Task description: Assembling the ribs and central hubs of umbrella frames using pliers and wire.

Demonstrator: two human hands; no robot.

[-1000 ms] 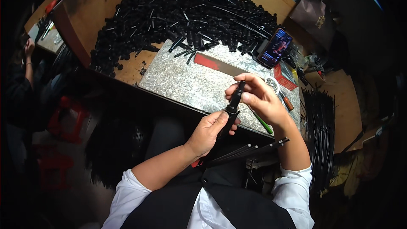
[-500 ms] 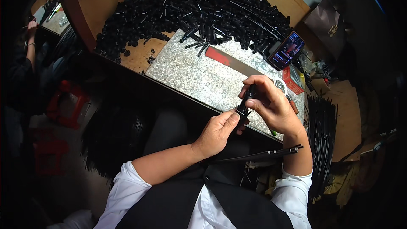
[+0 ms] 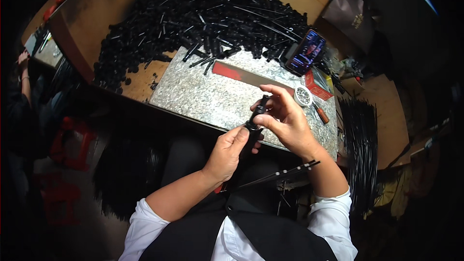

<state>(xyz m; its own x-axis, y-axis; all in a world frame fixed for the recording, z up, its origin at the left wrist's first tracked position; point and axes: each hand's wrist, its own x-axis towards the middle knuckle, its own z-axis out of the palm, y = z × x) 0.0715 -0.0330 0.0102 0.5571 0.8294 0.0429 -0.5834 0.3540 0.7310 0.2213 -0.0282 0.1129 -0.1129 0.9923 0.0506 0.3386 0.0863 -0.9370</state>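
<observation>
My left hand (image 3: 226, 150) and my right hand (image 3: 289, 123) meet in front of the table's near edge. Between them is a slim black tubular part (image 3: 260, 110), tilted, its upper end showing above my right fingers. Thumb and fingers of the right hand pinch it near the top. The left hand is closed round its lower end, thumb on top, and hides most of that end. Several thin black rods with whitish tips (image 3: 290, 170) stick out below my hands, next to my right forearm.
A large heap of black tubular parts (image 3: 193, 24) covers the table's back. Nearer lie a flat bar with a red end (image 3: 251, 78), a phone (image 3: 305, 52), a white cup (image 3: 303, 95), a red box (image 3: 319, 86) and an orange-handled tool (image 3: 322, 115). Rod bundles (image 3: 360, 140) stand at right.
The whole view has shifted, so table and hands sit further left in it. Both hands still grip the black tubular part; more of its upper end now shows above my right fingers.
</observation>
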